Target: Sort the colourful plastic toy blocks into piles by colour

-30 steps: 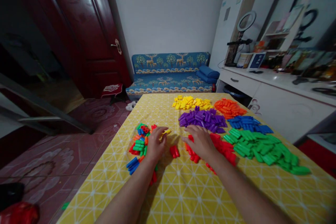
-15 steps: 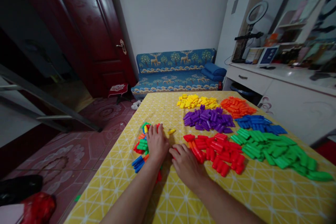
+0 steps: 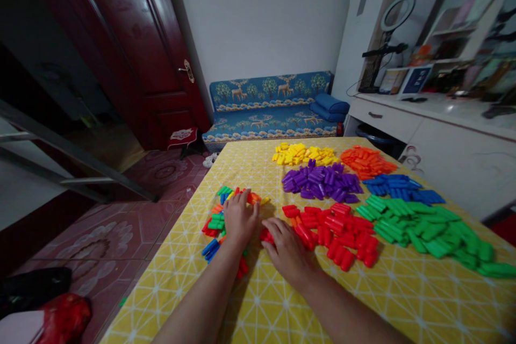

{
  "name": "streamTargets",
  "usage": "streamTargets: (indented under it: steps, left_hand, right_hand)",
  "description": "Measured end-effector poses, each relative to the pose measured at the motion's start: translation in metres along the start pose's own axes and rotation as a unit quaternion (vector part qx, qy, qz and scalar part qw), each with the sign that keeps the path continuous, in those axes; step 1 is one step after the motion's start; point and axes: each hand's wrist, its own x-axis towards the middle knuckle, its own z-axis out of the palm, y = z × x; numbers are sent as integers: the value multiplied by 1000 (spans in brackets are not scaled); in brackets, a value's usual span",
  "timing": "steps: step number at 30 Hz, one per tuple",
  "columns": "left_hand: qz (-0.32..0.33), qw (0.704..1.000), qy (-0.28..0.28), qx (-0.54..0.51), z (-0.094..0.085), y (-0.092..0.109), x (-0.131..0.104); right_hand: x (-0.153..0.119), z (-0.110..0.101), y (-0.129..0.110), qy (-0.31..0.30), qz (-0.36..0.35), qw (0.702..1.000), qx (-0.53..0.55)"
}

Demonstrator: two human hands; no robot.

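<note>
Yellow cloth printed with white triangles covers the table (image 3: pixel 278 301), and two bare forearms reach in over its near edge, drawing closer together toward the hands. By the left wrist lie a few blue pieces (image 3: pixel 210 250) on its outer side and red ones on its inner side. The right hand (image 3: pixel 285 247) is low and palm down, its fingers lying close together and bent, the thumb tucked below them. Small red plastic pieces (image 3: pixel 266 236) sit right at these fingertips, partly covered by them; whether they are pinched cannot be told. Slightly farther off, the left hand (image 3: pixel 241 216) arches palm down over the inner side of a mixed-colour cluster (image 3: pixel 216 221), fingers bent and a little parted. Orange pieces (image 3: pixel 253 198) show just beyond its fingertips, with a yellow piece (image 3: pixel 264 201) beside them; any grip there is hidden.

To the right of the right hand spreads a red pile (image 3: pixel 338 234), with a green pile (image 3: pixel 433 234) beside it. Behind these come a blue pile (image 3: pixel 401 188) and a purple pile (image 3: pixel 320 181), then an orange pile (image 3: pixel 366 162) and a yellow pile (image 3: pixel 304 154) near the far edge. Beyond the table stands a blue deer-patterned sofa (image 3: pixel 270 116).
</note>
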Motion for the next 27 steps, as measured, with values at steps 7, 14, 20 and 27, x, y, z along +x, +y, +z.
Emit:
streamTargets:
  steps: [7,14,20,27]
  left_hand:
    - [22,982,-29,-187,-5,5,-2]
    - [160,954,-115,-228,-9,11,-6]
    - [214,937,-120,-249,-11,12,-6]
    - [233,929,-130,-255,-12,11,-6]
  right_hand:
    - [2,13,8,83,47,992,79]
    - [1,-1,3,158,-6,978,137]
    - [2,-6,3,172,-14,973,156]
    - [4,-21,-2,184,14,968,173]
